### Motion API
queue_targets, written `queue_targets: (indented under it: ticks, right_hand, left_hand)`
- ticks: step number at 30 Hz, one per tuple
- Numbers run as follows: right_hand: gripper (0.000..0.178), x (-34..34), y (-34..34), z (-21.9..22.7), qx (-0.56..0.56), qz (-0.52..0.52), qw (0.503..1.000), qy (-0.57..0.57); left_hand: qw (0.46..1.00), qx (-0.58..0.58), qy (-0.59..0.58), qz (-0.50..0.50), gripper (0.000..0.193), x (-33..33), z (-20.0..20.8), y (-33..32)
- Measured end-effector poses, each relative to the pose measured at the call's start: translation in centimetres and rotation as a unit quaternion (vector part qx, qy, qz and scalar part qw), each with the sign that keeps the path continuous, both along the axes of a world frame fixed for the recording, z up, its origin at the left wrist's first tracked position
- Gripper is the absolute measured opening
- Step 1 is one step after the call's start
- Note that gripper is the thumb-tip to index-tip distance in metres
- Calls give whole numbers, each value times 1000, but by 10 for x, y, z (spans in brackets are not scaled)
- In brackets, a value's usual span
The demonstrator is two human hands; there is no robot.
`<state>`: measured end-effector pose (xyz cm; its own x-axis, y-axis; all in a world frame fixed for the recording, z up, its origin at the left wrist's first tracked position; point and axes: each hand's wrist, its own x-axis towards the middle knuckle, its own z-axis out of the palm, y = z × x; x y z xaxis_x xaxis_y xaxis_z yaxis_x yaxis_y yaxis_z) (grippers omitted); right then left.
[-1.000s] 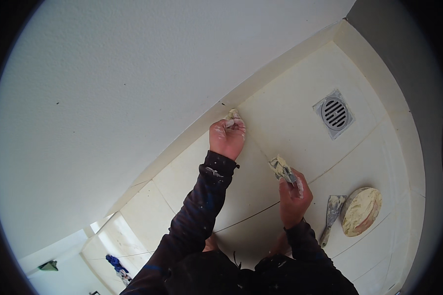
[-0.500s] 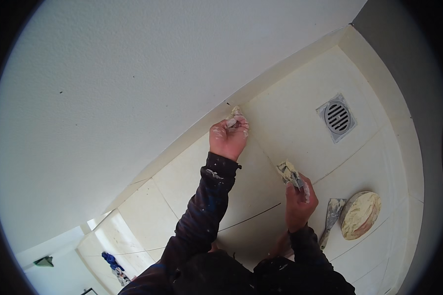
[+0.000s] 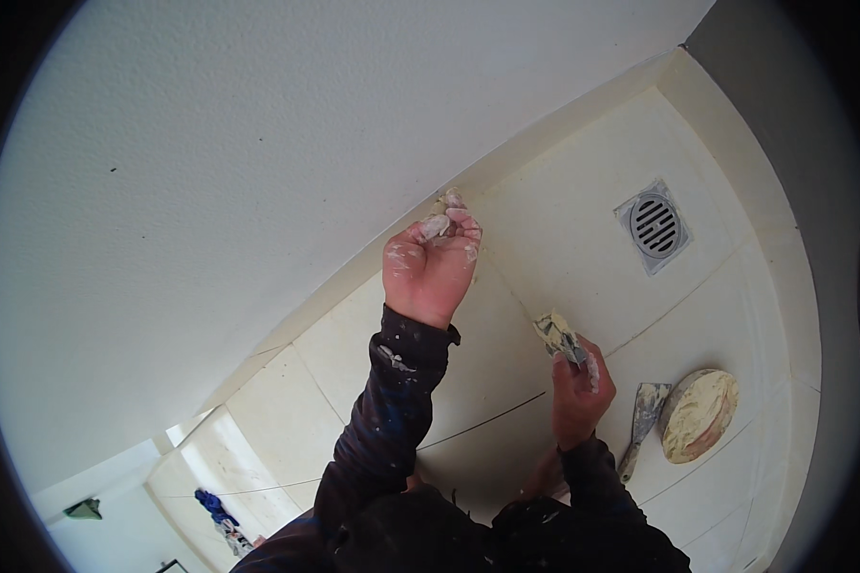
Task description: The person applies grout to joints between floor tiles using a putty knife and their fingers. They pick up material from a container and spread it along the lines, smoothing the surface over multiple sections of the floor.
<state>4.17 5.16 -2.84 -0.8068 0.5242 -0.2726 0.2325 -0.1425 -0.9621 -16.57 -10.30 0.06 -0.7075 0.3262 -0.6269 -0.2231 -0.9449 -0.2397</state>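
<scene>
Since the earlier frame the right hand [image 3: 575, 390] has dropped a little lower and nearer the body, while the left hand [image 3: 434, 267] stays up at the seam where wall meets floor.

In the head view, the left hand is curled closed, its filler-smeared fingertips [image 3: 451, 212] pressed against the joint between the white textured wall [image 3: 210, 191] and the cream floor tiles [image 3: 564, 229]; whether it pinches anything cannot be told. The right hand is closed around a small putty knife [image 3: 556, 334], whose blade, loaded with pale filler, sits above a grout line in the tiles.

To the right, a round dish of filler [image 3: 700, 414] lies on the floor, with a second putty knife [image 3: 643, 424] just beside it. A square metal floor drain [image 3: 654, 226] sits farther up, well apart from both hands.
</scene>
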Motion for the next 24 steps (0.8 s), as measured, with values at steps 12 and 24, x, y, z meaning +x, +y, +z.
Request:
queue_targets:
  ticks: [12,24]
  right_hand:
    - [29,-4,9,-2,-42,-23,999,-6]
    - [33,-75,0,28,-402,121,907,-42]
  left_hand:
    - [950,-267,79,-141,41,65,9,-6]
    - [700,-533,399,-258,56,88,-5,-11]
